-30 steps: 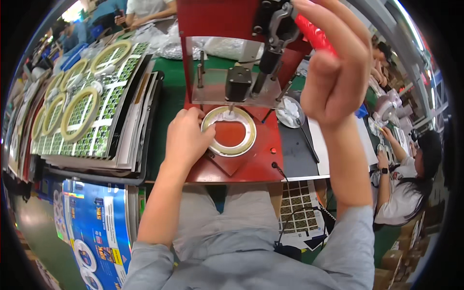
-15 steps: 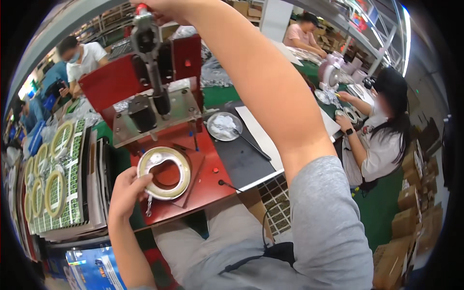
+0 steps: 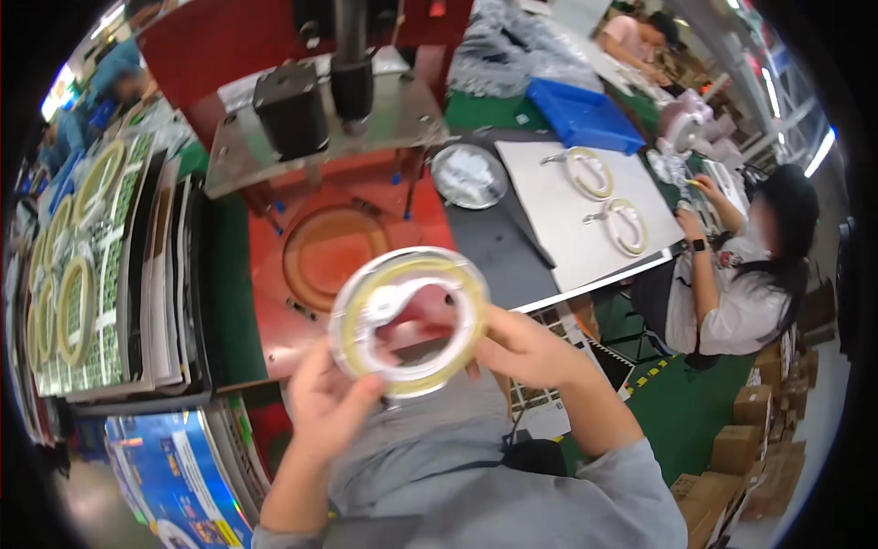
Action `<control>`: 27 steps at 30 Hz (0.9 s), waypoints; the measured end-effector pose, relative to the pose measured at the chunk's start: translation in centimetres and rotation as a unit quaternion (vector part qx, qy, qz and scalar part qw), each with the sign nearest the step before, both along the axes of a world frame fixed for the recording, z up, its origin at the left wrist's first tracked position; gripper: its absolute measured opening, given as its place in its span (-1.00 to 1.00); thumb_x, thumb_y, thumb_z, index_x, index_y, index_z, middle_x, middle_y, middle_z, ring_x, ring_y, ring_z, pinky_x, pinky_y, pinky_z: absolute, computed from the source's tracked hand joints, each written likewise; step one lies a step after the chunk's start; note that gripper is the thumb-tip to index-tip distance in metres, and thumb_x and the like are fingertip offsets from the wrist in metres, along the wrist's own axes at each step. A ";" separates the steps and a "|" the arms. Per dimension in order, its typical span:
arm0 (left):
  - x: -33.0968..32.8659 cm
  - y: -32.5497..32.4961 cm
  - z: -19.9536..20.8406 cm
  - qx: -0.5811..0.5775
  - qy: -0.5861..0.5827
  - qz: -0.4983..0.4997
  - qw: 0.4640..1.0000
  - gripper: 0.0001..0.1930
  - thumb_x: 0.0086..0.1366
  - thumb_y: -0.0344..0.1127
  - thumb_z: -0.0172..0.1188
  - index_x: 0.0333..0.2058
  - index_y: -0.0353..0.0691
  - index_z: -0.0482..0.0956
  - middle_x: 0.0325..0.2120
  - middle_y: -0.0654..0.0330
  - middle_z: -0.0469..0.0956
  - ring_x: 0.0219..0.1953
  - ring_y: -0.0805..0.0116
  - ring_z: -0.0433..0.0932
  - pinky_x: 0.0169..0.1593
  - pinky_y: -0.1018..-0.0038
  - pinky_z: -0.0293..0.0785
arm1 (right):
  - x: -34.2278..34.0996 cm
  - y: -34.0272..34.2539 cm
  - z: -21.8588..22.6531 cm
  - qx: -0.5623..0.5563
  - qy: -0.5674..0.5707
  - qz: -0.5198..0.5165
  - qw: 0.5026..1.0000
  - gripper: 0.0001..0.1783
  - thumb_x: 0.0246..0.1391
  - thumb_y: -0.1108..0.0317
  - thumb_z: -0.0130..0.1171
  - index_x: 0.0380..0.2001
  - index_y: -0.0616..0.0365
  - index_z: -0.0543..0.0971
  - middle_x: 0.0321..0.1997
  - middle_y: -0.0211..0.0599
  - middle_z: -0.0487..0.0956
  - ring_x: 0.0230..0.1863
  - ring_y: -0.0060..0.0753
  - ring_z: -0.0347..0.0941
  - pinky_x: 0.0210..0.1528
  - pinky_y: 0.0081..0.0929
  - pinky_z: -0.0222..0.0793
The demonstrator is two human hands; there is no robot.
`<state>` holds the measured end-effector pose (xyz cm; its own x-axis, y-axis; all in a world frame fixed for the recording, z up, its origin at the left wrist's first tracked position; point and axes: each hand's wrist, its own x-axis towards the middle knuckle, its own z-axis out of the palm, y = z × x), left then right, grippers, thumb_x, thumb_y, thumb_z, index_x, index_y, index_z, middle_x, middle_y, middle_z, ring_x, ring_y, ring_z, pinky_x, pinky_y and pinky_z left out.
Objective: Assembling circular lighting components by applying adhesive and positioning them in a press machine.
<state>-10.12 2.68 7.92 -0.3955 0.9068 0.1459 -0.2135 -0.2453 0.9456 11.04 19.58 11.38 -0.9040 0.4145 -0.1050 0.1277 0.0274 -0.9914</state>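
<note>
Ring-shaped packet (image 3: pixel 409 322) pinched at both rims by left hand (image 3: pixel 331 409) and right hand (image 3: pixel 523 348) (lifted above the red press base (image 3: pixel 274 302)).

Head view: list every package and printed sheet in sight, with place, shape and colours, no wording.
Round clear blister pack with yellow ring: held in left hand and right hand.
Green-and-white card stacks: left, flat, holding yellow rings.
Glossy blue printed sheets: lower left.
Brown cartons: lower right floor.
</note>
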 end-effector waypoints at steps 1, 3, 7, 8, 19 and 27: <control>1.0 0.6 -0.1 -0.004 -0.031 -0.030 0.999 -0.55 0.42 -0.23 0.38 0.12 -0.35 0.45 -0.12 0.09 0.66 -0.18 0.48 0.62 -0.19 0.59 0.53 | 1.3 -0.9 -0.6 -0.064 0.007 -0.035 0.997 -0.63 0.50 0.19 0.08 0.19 0.18 0.47 -0.23 -0.38 0.64 -0.29 -0.54 0.60 -0.26 -0.52 0.51; 2.4 2.1 -0.7 -0.001 -0.067 -0.102 0.993 -0.67 0.43 -0.54 0.29 0.11 -0.38 0.48 -0.02 0.15 0.61 0.00 0.44 0.60 0.08 0.47 0.53 | 3.8 -1.0 -1.7 -0.168 0.028 -0.115 0.979 -0.65 0.49 0.14 0.11 0.12 0.17 0.52 -0.25 -0.39 0.63 -0.36 -0.62 0.58 -0.35 -0.64 0.47; 5.0 4.0 -1.1 -0.028 0.119 -0.121 0.985 -0.76 0.38 -0.48 0.37 -0.03 -0.37 0.60 -0.30 0.23 0.65 -0.34 0.56 0.56 -0.27 0.57 0.49 | 7.7 1.0 -4.8 -0.224 0.155 -0.356 0.894 -0.57 0.48 0.01 0.03 -0.05 0.22 0.55 -0.44 -0.45 0.56 -0.59 -0.65 0.41 -0.62 -0.66 0.24; 5.3 4.1 -0.4 -0.063 0.144 -0.153 0.976 -0.81 0.38 -0.48 0.36 -0.08 -0.37 0.62 -0.31 0.24 0.65 -0.33 0.55 0.56 -0.22 0.56 0.50 | 9.5 1.9 -4.6 -0.228 0.149 -0.385 0.882 -0.61 0.49 0.03 0.00 -0.08 0.16 0.55 -0.42 -0.44 0.56 -0.60 -0.66 0.38 -0.64 -0.68 0.17; 4.8 2.8 -3.2 -0.102 0.261 -0.237 0.930 -0.89 0.38 -0.39 0.36 -0.21 -0.30 0.70 -0.44 0.18 0.60 -0.50 0.44 0.48 -0.39 0.49 0.41 | 22.2 17.4 -5.9 -0.246 0.250 -0.582 0.734 -0.68 0.50 0.08 -0.05 -0.20 0.09 0.49 -0.49 -0.42 0.53 -0.54 -0.56 0.40 -0.48 -0.57 0.28; 4.2 -1.3 -7.3 -0.238 0.206 -0.208 0.926 -0.82 0.42 -0.31 0.34 -0.18 -0.33 0.68 -0.38 0.17 0.66 -0.46 0.54 0.54 -0.35 0.52 0.47 | 27.1 31.6 -7.6 -0.317 0.214 -0.693 0.611 -0.59 0.58 0.07 -0.28 0.08 0.10 0.45 -0.28 -0.24 0.72 -0.52 -0.56 0.53 -0.57 -0.67 0.30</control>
